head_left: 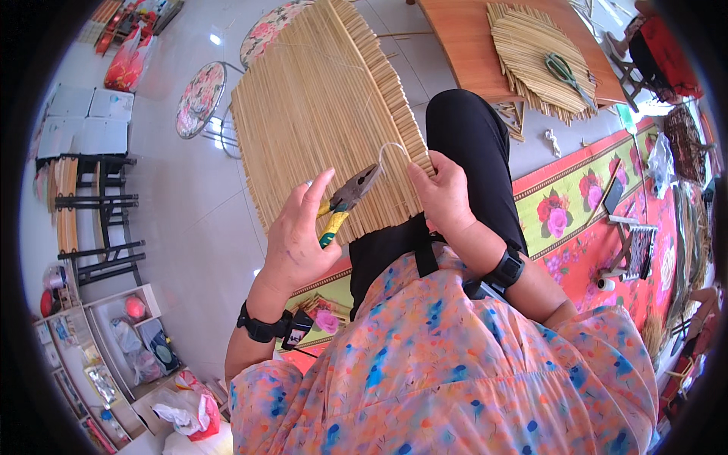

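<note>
A wide mat of straw-coloured stalks (303, 114) lies across my lap, its right side a thick ridge of cut ends. My left hand (294, 241) is closed round the yellow and green handles of a pair of pliers (353, 192), whose jaws point up and right over the mat. From the jaw tips a thin white strand (393, 145), wire or cord, arches across to my right hand (446, 196). That hand pinches the mat's lower right edge, thumb on top and fingers partly hidden. Whether it also holds the strand's end is unclear.
A wooden table (462, 53) at the far right bears a second stalk piece (523, 45) with green-handled scissors (561, 68) on it. Flowered stools (200, 98) stand beyond the mat. Folded stools (98, 216) and a shelf unit (114, 356) line the left; a flowered floor mat (546, 182) lies right.
</note>
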Available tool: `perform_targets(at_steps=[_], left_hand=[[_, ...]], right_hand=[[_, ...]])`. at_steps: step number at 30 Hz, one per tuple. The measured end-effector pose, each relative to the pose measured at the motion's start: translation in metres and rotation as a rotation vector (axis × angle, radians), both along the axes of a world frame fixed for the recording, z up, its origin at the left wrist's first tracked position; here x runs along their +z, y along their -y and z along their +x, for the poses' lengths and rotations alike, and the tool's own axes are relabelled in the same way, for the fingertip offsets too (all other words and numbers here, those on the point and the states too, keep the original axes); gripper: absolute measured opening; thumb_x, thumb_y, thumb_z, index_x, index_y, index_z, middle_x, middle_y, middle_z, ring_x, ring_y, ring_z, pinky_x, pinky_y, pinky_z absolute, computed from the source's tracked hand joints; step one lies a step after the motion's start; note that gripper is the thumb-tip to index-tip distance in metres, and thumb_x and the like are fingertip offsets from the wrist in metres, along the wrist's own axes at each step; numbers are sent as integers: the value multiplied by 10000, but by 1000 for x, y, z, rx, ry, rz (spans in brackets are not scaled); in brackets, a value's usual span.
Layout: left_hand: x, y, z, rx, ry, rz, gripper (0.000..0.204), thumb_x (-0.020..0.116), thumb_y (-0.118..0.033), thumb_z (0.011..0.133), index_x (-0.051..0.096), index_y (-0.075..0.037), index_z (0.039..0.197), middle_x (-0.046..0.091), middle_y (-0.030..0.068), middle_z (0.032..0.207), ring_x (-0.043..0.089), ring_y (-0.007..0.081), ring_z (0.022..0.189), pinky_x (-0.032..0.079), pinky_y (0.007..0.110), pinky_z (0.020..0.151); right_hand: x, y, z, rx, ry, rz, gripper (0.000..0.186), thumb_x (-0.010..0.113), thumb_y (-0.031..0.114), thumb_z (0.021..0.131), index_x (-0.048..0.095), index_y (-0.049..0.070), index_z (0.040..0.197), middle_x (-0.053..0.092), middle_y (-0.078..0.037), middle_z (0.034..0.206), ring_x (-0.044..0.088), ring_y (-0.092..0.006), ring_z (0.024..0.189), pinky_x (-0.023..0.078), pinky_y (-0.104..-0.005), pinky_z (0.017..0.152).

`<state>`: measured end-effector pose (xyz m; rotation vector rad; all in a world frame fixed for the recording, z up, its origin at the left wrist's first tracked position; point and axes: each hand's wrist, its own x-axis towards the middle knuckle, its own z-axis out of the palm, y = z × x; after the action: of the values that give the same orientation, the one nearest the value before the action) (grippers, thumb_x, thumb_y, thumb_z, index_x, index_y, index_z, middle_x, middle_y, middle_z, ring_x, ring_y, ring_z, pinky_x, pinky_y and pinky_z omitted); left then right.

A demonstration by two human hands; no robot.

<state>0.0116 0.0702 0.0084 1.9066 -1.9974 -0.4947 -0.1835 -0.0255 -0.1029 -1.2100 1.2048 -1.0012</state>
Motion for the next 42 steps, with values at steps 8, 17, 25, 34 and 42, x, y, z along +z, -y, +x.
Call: perform_targets(at_steps=[8,17,25,34,42], left_hand=[[-35,-106,74,503,-481,-94,840,578,58,645,316,-85,1430,553,74,1080,551,168,870,475,285,797],[-256,-265,169,1220,-239,196,559,623,-96,722,494,-23,1260,613,102,904,598,214,799,494,325,696],[-382,-247,74,971,-189,395,757,730,-147,677,366,-16,1327,569,269,1144,549,430,1080,463,472,898],[-416,-228,34,1072,-206,432,754,730,-139,671,331,25,1290,531,359,1074,514,521,1042,443,526,910],[-411,-332,172,1285,238,274,662,663,-358,839,460,105,1265,537,299,1218,510,415,1147,414,442,978]], right_hand=[[0,2,-4,66,68,14,121,636,105,875,612,-14,866,553,15,668,452,-44,595,394,-246,512],[8,3,-14,176,224,99,211,599,121,930,605,-42,1063,659,-47,932,605,-79,809,482,-217,738],[10,3,-15,148,152,60,138,580,78,922,613,-17,1017,633,-11,880,552,-52,770,456,-215,695],[20,0,-8,132,194,146,206,585,94,922,596,-70,1047,647,-54,902,588,-81,786,488,-234,718],[16,-4,1,144,201,147,193,603,94,903,608,-57,1022,627,-26,843,554,-58,728,466,-227,651]])
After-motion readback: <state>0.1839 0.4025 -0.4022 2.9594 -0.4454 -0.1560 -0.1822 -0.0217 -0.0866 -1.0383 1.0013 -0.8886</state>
